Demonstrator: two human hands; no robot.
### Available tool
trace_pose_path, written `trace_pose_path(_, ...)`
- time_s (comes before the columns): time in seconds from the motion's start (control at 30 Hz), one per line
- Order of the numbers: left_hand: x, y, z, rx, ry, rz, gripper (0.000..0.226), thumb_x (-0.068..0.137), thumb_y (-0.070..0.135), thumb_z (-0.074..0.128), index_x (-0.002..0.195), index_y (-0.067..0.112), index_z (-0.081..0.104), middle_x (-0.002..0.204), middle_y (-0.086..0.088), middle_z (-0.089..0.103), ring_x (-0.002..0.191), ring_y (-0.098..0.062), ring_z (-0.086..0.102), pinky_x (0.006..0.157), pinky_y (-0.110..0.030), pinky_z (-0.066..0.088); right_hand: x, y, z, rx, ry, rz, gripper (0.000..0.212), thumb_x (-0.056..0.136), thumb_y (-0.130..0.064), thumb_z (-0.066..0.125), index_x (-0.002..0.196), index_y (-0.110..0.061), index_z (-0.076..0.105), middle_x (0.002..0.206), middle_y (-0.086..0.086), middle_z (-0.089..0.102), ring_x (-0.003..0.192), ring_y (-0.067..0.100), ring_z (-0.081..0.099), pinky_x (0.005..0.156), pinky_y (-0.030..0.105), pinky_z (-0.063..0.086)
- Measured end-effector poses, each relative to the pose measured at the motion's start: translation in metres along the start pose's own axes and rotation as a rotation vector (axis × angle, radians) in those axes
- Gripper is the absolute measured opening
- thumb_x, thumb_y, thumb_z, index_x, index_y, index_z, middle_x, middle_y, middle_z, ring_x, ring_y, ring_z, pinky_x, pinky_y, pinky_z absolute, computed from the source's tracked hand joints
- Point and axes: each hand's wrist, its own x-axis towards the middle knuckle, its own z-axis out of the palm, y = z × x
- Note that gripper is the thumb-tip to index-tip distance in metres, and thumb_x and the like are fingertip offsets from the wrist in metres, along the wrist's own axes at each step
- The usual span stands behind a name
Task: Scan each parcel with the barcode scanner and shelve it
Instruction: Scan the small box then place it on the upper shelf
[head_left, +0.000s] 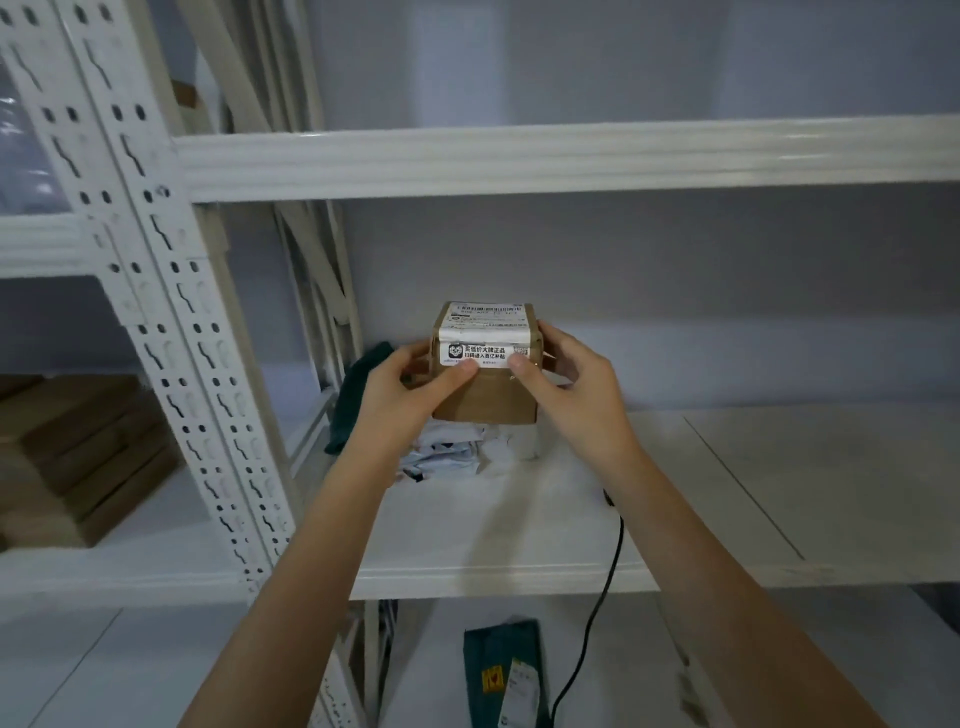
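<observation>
Shelving step under way, by the look of it. Small brown cardboard parcel with white printed label (485, 364) held over the white metal shelf board (727, 493), above a heap of pale soft-wrapped parcels (457, 449) already lying there; dark green soft parcel (358, 395) just left of the box. Barcode scanner not visible; only a black cable (597, 613) hangs below the shelf edge. Dark green package (506, 675) lies below the shelf, probably still to do.

Left hand (410, 389) and right hand (566, 379) both clamp the box, thumbs on the front face, fingers wrapped round its sides.
</observation>
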Motion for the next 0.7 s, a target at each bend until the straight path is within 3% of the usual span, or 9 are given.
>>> trace_pose_path(0.13,-0.017,0.035,-0.027,-0.01,0.07,0.059,0.05,0.079,0.04,0.07,0.123,0.021,0.059,0.099,0.012,0.062,0.086,0.001,0.058,0.065,-0.011,0.047,0.0,-0.045,0.006,-0.007,0.013,-0.056,0.05,0.085,-0.027,0.066,0.132,-0.016,0.054,0.121,-0.006,0.064,0.111,0.009,0.059,0.085,0.018,0.053)
trace_pose_path(0.2,-0.024,0.053,-0.041,0.005,0.115,0.077,0.049,0.077,0.043,0.069,0.121,0.022,0.06,0.105,0.006,0.064,0.088,0.0,0.058,0.069,-0.017,0.048,-0.001,-0.066,0.01,-0.006,0.006,-0.087,0.05,0.085,-0.03,0.066,0.132,-0.018,0.055,0.12,-0.007,0.063,0.109,0.007,0.058,0.086,0.018,0.052)
trace_pose_path(0.3,-0.033,0.077,-0.067,0.025,0.18,0.112,0.046,0.078,0.044,0.067,0.117,0.022,0.061,0.105,0.003,0.064,0.089,-0.002,0.058,0.065,-0.015,0.045,0.001,-0.096,0.022,0.018,-0.02,-0.144,0.047,0.085,-0.034,0.065,0.129,-0.021,0.057,0.119,-0.009,0.063,0.107,0.004,0.058,0.087,0.02,0.051)
trace_pose_path(0.4,-0.036,0.1,-0.093,0.05,0.222,0.173,0.041,0.08,0.042,0.067,0.114,0.02,0.064,0.099,0.006,0.065,0.087,-0.002,0.059,0.061,-0.007,0.047,0.009,-0.125,0.04,0.059,-0.045,-0.21,0.035,0.086,-0.031,0.064,0.12,-0.028,0.057,0.109,-0.018,0.062,0.101,-0.005,0.057,0.088,0.017,0.05)
trace_pose_path(0.47,-0.033,0.112,-0.112,0.063,0.25,0.206,0.039,0.08,0.044,0.066,0.111,0.019,0.066,0.096,0.008,0.065,0.087,-0.003,0.06,0.063,-0.01,0.044,0.018,-0.14,0.054,0.097,-0.057,-0.248,0.03,0.088,-0.028,0.063,0.117,-0.028,0.058,0.113,-0.012,0.063,0.101,-0.003,0.058,0.089,0.017,0.049)
trace_pose_path(0.57,-0.023,0.126,-0.142,0.071,0.279,0.238,0.038,0.081,0.047,0.064,0.109,0.021,0.066,0.097,0.008,0.064,0.087,-0.002,0.06,0.067,-0.014,0.04,0.036,-0.159,0.077,0.134,-0.051,-0.268,0.039,0.089,-0.026,0.061,0.127,-0.018,0.059,0.122,-0.005,0.062,0.105,0.002,0.057,0.086,0.014,0.049)
trace_pose_path(0.7,0.006,0.136,-0.178,0.087,0.274,0.28,0.037,0.081,0.048,0.064,0.109,0.022,0.065,0.096,0.009,0.063,0.09,-0.004,0.061,0.07,-0.016,0.043,0.065,-0.175,0.11,0.107,-0.025,-0.31,0.042,0.09,-0.029,0.058,0.131,-0.02,0.055,0.125,-0.007,0.061,0.105,0.001,0.057,0.08,0.01,0.05)
